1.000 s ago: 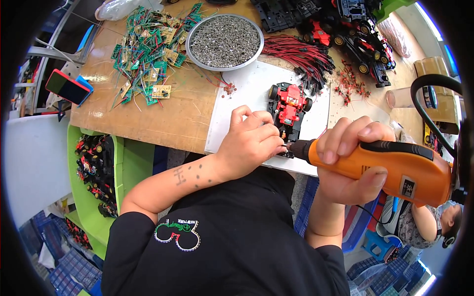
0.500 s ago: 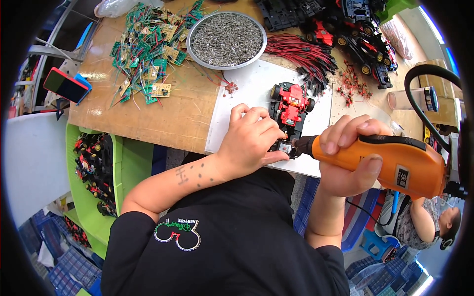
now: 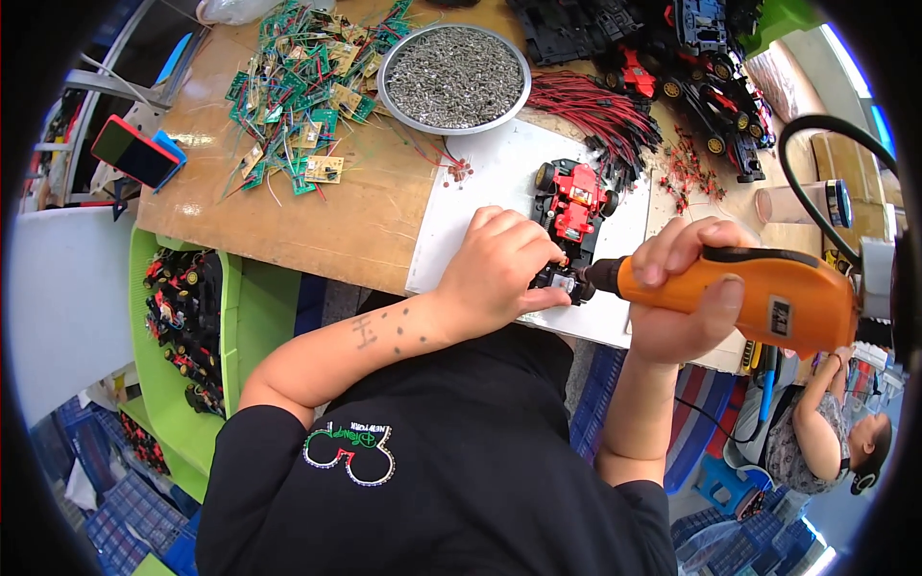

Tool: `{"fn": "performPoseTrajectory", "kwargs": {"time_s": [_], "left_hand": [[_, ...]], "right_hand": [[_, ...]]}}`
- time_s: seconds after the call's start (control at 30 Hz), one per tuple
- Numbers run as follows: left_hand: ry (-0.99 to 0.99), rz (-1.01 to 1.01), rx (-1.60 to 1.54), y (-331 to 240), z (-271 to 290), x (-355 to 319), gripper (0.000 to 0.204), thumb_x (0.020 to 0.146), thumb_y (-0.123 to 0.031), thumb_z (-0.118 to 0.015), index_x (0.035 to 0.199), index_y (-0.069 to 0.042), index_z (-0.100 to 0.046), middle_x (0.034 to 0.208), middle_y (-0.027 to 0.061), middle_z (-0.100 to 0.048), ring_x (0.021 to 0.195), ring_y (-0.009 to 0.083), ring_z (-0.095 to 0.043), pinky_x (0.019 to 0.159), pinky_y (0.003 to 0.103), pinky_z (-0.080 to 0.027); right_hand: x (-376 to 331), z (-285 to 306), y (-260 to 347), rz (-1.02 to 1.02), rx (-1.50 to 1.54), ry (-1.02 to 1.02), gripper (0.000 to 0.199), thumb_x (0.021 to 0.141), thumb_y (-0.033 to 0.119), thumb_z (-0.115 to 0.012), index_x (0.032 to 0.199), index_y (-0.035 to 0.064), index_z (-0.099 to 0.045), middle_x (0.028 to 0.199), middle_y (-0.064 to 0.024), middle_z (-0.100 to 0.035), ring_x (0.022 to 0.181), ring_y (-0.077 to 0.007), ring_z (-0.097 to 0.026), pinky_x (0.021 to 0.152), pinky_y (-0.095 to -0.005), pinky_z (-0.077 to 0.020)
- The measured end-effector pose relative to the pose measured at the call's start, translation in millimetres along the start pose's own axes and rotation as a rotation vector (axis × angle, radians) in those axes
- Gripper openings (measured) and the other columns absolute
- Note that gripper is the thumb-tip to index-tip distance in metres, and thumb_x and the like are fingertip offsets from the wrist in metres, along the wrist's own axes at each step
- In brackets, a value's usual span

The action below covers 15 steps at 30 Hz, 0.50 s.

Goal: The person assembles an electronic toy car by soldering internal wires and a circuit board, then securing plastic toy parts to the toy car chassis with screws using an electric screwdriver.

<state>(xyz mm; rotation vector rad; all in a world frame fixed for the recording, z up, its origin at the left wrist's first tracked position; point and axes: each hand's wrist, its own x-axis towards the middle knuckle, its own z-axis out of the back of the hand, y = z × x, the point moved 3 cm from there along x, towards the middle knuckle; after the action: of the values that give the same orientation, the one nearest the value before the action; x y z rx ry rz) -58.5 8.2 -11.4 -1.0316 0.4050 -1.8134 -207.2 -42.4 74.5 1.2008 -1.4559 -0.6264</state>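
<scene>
Right hand (image 3: pixel 687 293) is clamped on our orange driver (image 3: pixel 768 302), right of centre, fingers over the top and thumb along the near side. Nose points left at the lower end of the red-black car (image 3: pixel 576 206); we can't tell if the bit touches it. Left hand (image 3: pixel 499 269), mid-frame, is at the car's lower left, thumb and forefinger tips apart around a small silver part (image 3: pixel 563 282); we can't tell whether they grip it. Car sits just right of centre on a white board (image 3: pixel 499 154), long axis running up the frame. Board lies on our tan table (image 3: pixel 317 235). Top centre: a metal bowl (image 3: pixel 527 82) full of small silver bits (image 3: pixel 451 77). Left of it, a heap of circuit boards (image 3: pixel 307 115); right of it, red-black wires (image 3: pixel 591 106), then loose little red parts (image 3: pixel 685 173). Chassis pile (image 3: pixel 711 86) upper right, clear jar (image 3: pixel 797 204) below it. Phone (image 3: pixel 134 152) leans on a blue stand (image 3: pixel 171 154) upper left. Below that, a green bin (image 3: pixel 230 317) holds more cars (image 3: pixel 182 326). Lower right: a co-worker (image 3: pixel 816 432) near a blue stool (image 3: pixel 720 485).
</scene>
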Motion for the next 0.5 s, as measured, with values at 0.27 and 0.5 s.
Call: {"fn": "performPoseTrajectory", "kwargs": {"time_s": [0.27,0.5], "left_hand": [[0.015,0.024,0.002,-0.5,1.1,1.2,0.043,0.065,-0.04,-0.084,0.088,-0.009,-0.065,0.088,0.0028,-0.063,0.088,0.0242,-0.059,0.085,0.039,-0.041],[0.013,0.028,-0.008,0.2,0.7,0.7,0.043,0.065,-0.04,-0.084,0.088,-0.009,-0.065,0.087,0.0028,-0.063,0.088,0.0244,-0.059,0.084,0.038,-0.041]], "right_hand": [[1.2,-4.1,10.6,0.004,0.026,-0.021,0.05,0.09,0.045,-0.065,0.108,0.0021,-0.047,0.075,-0.0064,-0.048,0.059,-0.0158,-0.051,0.05,-0.0281,-0.0452],[0.5,-7.9,3.2,0.005,0.012,-0.012,0.049,0.091,0.046,-0.065,0.105,0.0026,-0.046,0.075,-0.0064,-0.048,0.059,-0.0157,-0.052,0.051,-0.028,-0.0457]]}}
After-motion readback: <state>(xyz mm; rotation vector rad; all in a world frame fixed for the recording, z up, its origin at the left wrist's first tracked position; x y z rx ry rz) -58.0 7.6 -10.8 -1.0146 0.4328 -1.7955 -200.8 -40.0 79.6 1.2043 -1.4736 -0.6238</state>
